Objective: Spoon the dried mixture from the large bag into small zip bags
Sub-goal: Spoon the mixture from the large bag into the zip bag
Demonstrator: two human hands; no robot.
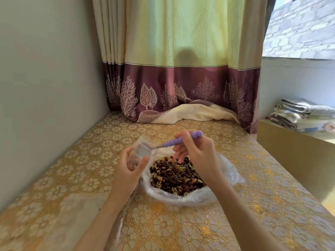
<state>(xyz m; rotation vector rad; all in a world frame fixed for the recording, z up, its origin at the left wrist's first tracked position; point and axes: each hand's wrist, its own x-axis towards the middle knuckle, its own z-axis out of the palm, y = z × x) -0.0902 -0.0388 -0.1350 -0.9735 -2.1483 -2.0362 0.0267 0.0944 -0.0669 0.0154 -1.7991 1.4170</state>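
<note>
Wall hems the tabletop (pixel 76 178) along the frame's left; open room lies lower right. At centre, left hand (pixel 129 171) curls round a zip bag (pixel 143 151); right hand (pixel 197 153) grips the spoon (pixel 181 141) above the big bag (pixel 181 196).

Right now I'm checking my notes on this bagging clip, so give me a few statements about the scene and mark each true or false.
1. The right hand holds a purple-handled spoon. True.
2. The left hand rests flat on the table, holding nothing. False: it grips a small zip bag, held up off the table.
3. The spoon's bowl points toward the mouth of the small zip bag. True.
4. The large bag is zipped shut. False: it lies open, with the dried mixture showing inside.
5. The curtain hangs clear of the table. False: its lower edge lies bunched on the far end of the table.
</note>
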